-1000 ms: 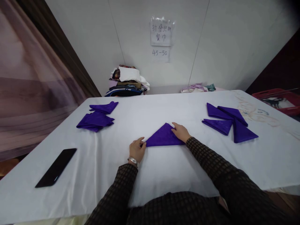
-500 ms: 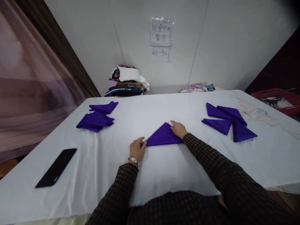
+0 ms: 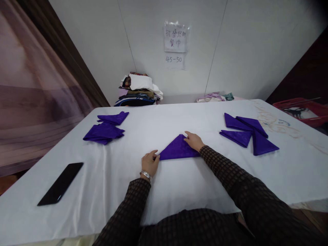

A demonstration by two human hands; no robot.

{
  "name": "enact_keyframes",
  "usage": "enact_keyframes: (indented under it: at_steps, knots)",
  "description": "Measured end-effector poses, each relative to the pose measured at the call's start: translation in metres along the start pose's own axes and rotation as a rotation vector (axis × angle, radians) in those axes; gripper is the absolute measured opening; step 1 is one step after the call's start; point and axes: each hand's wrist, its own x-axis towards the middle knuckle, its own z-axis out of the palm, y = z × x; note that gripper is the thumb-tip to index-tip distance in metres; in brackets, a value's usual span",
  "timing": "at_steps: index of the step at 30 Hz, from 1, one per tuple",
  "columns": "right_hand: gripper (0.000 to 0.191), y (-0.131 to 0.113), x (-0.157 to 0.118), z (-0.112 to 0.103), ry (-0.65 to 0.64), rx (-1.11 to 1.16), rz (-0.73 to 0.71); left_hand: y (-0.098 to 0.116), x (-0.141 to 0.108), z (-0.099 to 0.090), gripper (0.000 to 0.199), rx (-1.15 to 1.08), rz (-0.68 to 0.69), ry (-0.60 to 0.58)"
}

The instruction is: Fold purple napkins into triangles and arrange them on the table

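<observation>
A purple cloth (image 3: 176,148), folded into a triangle, lies flat on the white-covered table (image 3: 123,191) with its point away from me. My left hand (image 3: 150,163) pinches its left corner between thumb and fingers. At the upper right edge, my right hand (image 3: 194,140) grips the cloth near the top point, and its forearm covers part of the right corner. Several folded purple triangles (image 3: 263,141) lie to the right, some overlapping. Crumpled purple cloths (image 3: 104,132) lie to the left.
A black phone (image 3: 60,183) lies at the left front of the table. Behind the far edge are a stack of clothes (image 3: 139,90) and more fabric (image 3: 211,97). A red basket (image 3: 314,109) holding scissors stands at the far right.
My right hand's fingertips have shifted slightly left toward the top point of the triangle. My left hand stays at the left corner. The whole view has shifted slightly.
</observation>
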Motion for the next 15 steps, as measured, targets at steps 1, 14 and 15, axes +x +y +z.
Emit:
enact_keyframes:
  at_steps: [1,14,15]
  knots:
    - [0.046,-0.002,0.0,-0.001,0.003,-0.007,-0.006,0.0,0.0,0.0,0.026,-0.001,0.005,0.0]
    - [0.064,-0.03,-0.029,0.024,-0.034,-0.048,-0.319,-0.002,0.0,0.002,0.026,-0.006,0.019,0.013]
    - [0.067,-0.031,-0.028,0.027,-0.049,-0.053,-0.315,-0.002,0.0,0.001,0.026,-0.003,0.019,0.013]
